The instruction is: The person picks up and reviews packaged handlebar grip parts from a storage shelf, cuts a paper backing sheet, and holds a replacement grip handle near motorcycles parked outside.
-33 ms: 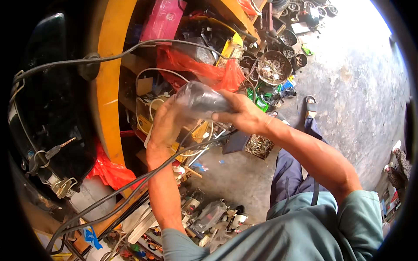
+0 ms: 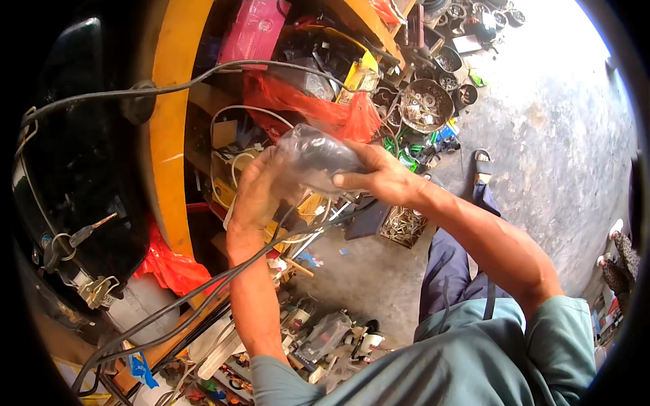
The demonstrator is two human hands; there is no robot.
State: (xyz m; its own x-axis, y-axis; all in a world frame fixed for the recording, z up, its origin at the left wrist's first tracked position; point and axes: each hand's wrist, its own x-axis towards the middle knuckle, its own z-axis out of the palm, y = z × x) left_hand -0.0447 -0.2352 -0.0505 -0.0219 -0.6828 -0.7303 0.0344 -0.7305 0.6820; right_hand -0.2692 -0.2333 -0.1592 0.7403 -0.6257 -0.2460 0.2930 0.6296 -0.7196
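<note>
Between my two hands is a clear plastic bag (image 2: 318, 157) with something dark inside that I cannot make out. My right hand (image 2: 382, 177) grips its right end, thumb on the near side and fingers behind. At the bag's left end, my left hand (image 2: 256, 193) is closed on it, its fingertips blurred and partly hidden. Beyond the bag, a torn red plastic bag (image 2: 315, 101) hangs from the cluttered shelf. Dark cables (image 2: 261, 256) cross in front of my left forearm.
An orange upright (image 2: 169, 135) stands left, beside a glossy black panel with keys (image 2: 82, 235). A round pan of metal parts (image 2: 426, 106) and a box of bolts (image 2: 404, 224) rest on the concrete floor. Assorted parts (image 2: 328, 335) lie below my hands. Another person's legs (image 2: 617, 264) show far right.
The clear plastic bag and my right hand have shifted very slightly to the right. Both hands keep their hold.
</note>
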